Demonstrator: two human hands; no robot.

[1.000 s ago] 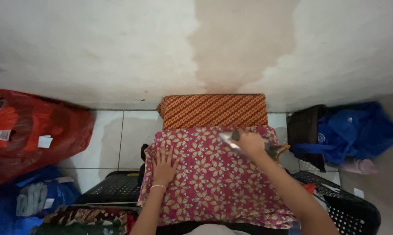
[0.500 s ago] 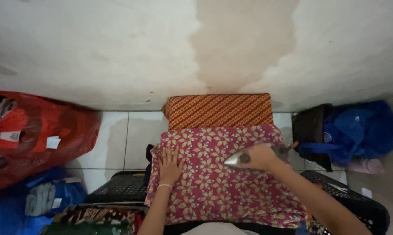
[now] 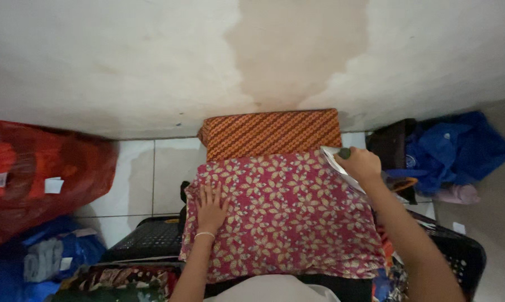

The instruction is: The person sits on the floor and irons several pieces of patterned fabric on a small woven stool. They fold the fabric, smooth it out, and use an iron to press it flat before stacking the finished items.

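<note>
Iron (image 3: pixel 337 162) | R hand (image 3: pixel 361 165) grip clamped on it | L hand (image 3: pixel 210 210) flat on floral cloth (image 3: pixel 286 212) | tile floor (image 3: pixel 151 168)

A matt printed cloth (image 3: pixel 286 218) is seen under a shiny metal iron (image 3: pixel 337 162), beside a glossy red plastic bag (image 3: pixel 45 173) and a rough stained wall (image 3: pixel 151 61).

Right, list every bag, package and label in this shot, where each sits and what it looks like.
Red plastic bag: far left on the floor, bulging, translucent.
White labels: two small tags on that red bag.
Blue bag: lower left corner, crumpled, with a white printed patch.
Blue plastic bag: right, by the wall, crumpled, with a small round mark.
No signs or screens.
</note>
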